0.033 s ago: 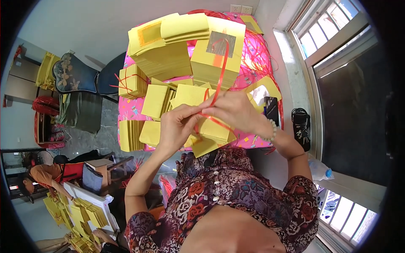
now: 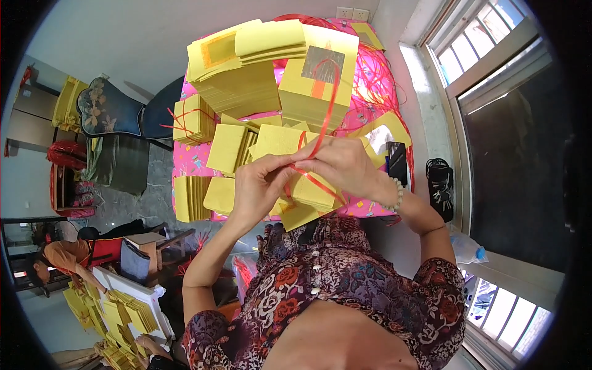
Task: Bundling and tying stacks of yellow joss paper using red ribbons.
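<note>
In the middle of the table, my left hand (image 2: 254,185) and my right hand (image 2: 345,165) meet above a bundle of yellow paper (image 2: 313,194). Red plastic ribbon (image 2: 327,117) runs up from my fingers toward the far stack, and a strand of it crosses the bundle. Both hands pinch the ribbon, thumbs and forefingers close together. Whether a knot lies between the fingertips is hidden. Beside my left hand lies a folded yellow stack (image 2: 226,148). Farther left sits a small yellow bundle (image 2: 196,120) tied with red ribbon.
Tall yellow paper stacks (image 2: 237,92) stand at the far side of the pink tablecloth (image 2: 185,161). A black phone (image 2: 396,159) lies on the right, by a windowsill with a coiled black cable (image 2: 439,188). At lower left, another person (image 2: 68,253) leans over a table of yellow paper.
My right hand has shifted very slightly, and the upper length of red ribbon has swung a little to the right. Both hands keep their pinch.
</note>
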{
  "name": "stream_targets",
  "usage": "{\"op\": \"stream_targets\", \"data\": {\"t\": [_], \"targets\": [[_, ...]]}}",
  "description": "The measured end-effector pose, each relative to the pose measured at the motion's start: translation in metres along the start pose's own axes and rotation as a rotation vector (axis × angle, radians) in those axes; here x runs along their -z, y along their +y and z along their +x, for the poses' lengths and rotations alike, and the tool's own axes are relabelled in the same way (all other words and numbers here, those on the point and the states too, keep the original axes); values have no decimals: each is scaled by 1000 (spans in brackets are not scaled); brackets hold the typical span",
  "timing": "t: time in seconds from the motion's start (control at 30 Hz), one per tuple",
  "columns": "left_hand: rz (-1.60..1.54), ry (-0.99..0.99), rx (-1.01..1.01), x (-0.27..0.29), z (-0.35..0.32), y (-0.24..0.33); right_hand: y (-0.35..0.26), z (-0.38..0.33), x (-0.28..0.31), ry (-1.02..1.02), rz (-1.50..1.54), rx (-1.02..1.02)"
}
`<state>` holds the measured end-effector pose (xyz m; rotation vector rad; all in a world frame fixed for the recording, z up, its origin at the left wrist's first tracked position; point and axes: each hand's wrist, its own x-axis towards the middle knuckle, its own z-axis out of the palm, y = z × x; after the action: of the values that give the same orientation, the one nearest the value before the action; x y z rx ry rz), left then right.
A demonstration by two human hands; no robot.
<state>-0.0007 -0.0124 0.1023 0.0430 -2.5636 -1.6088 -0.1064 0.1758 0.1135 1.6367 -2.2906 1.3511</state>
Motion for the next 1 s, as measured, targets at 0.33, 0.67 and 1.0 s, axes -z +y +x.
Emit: {"op": "stream_targets", "data": {"t": [0.33,0.67,1.0], "targets": [[36,-132,52,0,15,11,-13,-13,-7,102,-13,121],[-73,-154,157,11,28,-12,26,-12,-11,35,79,-220],[-161,-165,174,10,37,-11,7,1,0,20,26,-142]]}}
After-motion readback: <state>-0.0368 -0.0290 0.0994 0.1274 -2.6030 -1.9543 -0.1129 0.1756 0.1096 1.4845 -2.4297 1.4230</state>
